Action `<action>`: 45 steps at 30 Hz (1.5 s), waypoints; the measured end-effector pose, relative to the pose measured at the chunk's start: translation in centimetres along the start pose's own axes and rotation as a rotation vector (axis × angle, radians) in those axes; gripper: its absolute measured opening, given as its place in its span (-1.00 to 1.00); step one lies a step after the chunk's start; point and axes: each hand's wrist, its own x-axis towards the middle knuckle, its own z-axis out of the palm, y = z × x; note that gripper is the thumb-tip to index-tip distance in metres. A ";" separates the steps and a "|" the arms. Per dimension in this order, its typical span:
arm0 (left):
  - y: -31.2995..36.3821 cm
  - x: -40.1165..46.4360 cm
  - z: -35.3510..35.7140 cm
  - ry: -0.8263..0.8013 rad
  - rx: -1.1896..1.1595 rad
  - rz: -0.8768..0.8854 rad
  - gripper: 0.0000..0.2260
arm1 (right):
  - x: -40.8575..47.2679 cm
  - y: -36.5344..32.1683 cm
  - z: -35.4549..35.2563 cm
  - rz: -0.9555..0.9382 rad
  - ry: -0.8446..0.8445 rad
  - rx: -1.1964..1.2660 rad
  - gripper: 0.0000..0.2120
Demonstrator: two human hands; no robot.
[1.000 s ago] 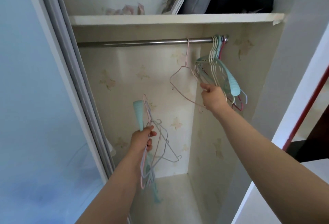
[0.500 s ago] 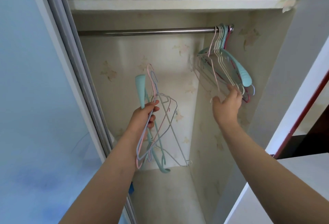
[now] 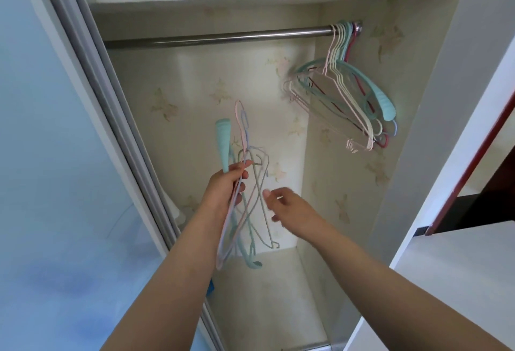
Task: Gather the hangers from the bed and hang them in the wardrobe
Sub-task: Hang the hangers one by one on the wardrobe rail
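Your left hand (image 3: 229, 183) gripped a loose bundle of thin wire hangers in pink, grey and pale blue plus one broad teal plastic hanger (image 3: 245, 197), fingers curled round the cluster near its upper part, with the hooks and shoulders splayed above and below the fist. Your right hand (image 3: 289, 210) hung just beside the bundle, to its right, fingers relaxed and partly spread, holding nothing; its fingertips (image 3: 266, 193) were close to the grey wire hanger at the outer edge of the bundle, contact not resolvable. The bundle was held inside the open wardrobe, low and left of centre, well below the horizontal steel rail (image 3: 217, 40). A second group of pastel wire and teal plastic hangers (image 3: 342, 94) was already hooked at the far right end of the rail, hard against the side wall. Judgement on handling: the wire hangers looked light, stiff but springy, and prone to tangling where hooks crossed neighbouring frames; the plastic one looked rigid and bulkier. Best purchase for your free hand appeared to be the neck just under a hook, on the outermost hanger, drawn sideways clear of the rest. Step judged under way: separating one hanger for the rail. Several remained unhung in your left hand.
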 end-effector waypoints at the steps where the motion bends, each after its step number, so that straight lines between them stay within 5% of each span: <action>1: 0.2 -0.2 -0.2 -0.037 0.007 -0.003 -0.83 | 0.6 0.4 -0.2 -0.017 0.076 0.001 -0.52; 6: 0.8 -2.3 -0.2 -0.157 0.148 0.004 -0.84 | 2.8 0.5 -0.8 -0.111 0.195 -0.033 -0.50; 11: 0.3 -3.6 -0.4 -0.252 0.184 -0.012 -0.81 | 4.0 0.9 -0.5 -0.127 0.188 -0.291 -0.72; 23: -2.9 -4.9 -1.0 -0.183 0.350 -0.117 -0.80 | 2.7 0.4 -1.0 -0.284 0.405 -0.376 -0.77; 45: -5.4 -5.9 -0.2 -0.159 0.417 -0.134 -0.75 | 3.7 1.5 1.1 -0.065 0.452 -0.046 -0.82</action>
